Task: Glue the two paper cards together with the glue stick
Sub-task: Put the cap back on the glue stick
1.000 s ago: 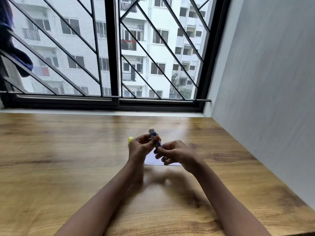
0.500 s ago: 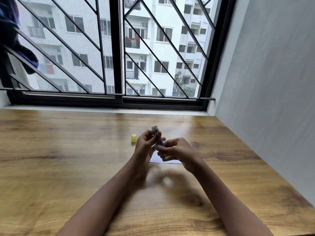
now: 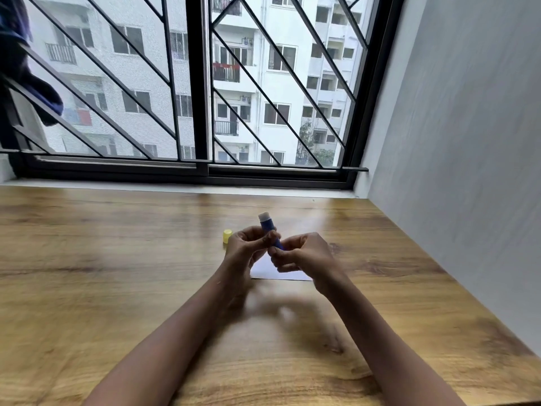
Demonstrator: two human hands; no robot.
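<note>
My left hand [image 3: 244,250] and right hand [image 3: 304,254] both pinch the uncapped glue stick [image 3: 268,227] above the white card [image 3: 279,272] on the surface [image 3: 117,273], its yellow cap [image 3: 227,235] just left.

Single view, head-mounted: the scene is looked upon from above, forward and downward across the wooden table [image 3: 117,288] toward the barred window [image 3: 202,83]. The left hand [image 3: 246,253] and right hand [image 3: 307,256] are framed near, at centre; the grey wall [image 3: 468,142] is taken in at right.
</note>
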